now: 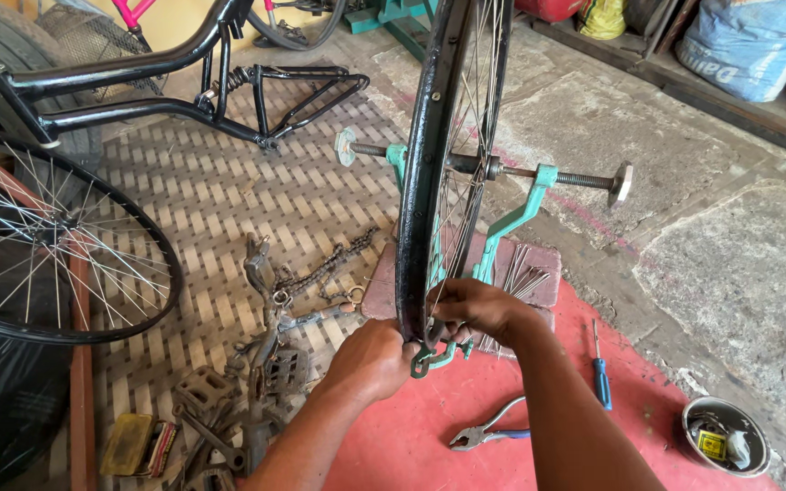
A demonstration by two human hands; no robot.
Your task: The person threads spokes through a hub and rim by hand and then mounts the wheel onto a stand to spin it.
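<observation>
The black wheel rim (429, 164) stood upright in the green truing stand (511, 218), in the middle of the scene, and both hands met at its near, bottom edge. The left hand (370, 359) gripped the rim with curled fingers, while the right hand (475, 309) pinched something small among the spokes, hidden from me. It looked like spoke adjusting; the next turn would need a steady rim, I think.

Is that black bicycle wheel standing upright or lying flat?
Upright: the black bicycle wheel stands on edge in the green truing stand, its axle horizontal, with both hands at the rim's bottom.
</observation>
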